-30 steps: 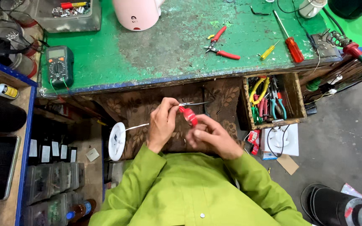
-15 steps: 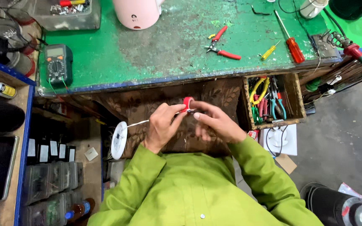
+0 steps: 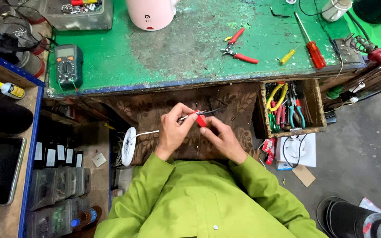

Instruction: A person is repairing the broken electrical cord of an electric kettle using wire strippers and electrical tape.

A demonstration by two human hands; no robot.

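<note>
1. L hand (image 3: 174,128) pinched on a thin white wire (image 3: 146,132) that runs to a white spool (image 3: 128,146) just beside the lap.
2. R hand (image 3: 220,136) gripping a red-handled hand tool (image 3: 201,119); small, dark metal tip pointing right, over the patterned cloth (image 3: 155,110).
3. Farther: open drawer (image 3: 316,108) w/ pliers.
4. Green bench (image 3: 177,48): multimeter (image 3: 68,65), red cutters (image 3: 239,48), red screwdriver (image 3: 311,44).

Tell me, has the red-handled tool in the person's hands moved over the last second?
Yes. The red-handled tool first rose toward the green workbench edge, then dropped back; it now sits about where it began, between both hands.
</note>
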